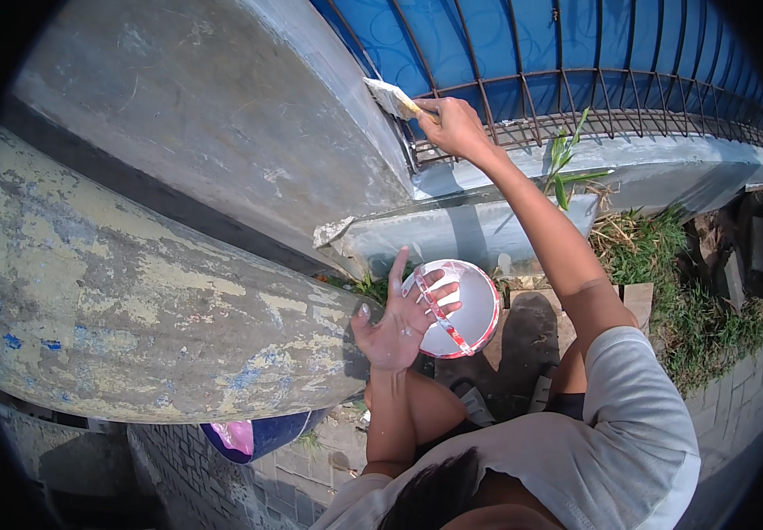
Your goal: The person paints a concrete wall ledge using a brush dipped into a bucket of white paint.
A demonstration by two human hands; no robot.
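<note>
A paintbrush with white-coated bristles is gripped by its handle in my right hand. Its bristles touch the edge of the grey concrete pillar, beside the barred window. My left hand is palm up with thumb and fingers spread, with pale paint specks on the skin. Right beside it sits a round bucket with white paint inside and a red-and-white rim. The bucket's red-and-white handle crosses my left fingers; whether they carry any weight, I cannot tell.
Rusty bars stand before a blue sheet, above a painted ledge. A peeling round column lies close on the left. Below it is a dark blue tub with something pink. Grass and a plant grow at right.
</note>
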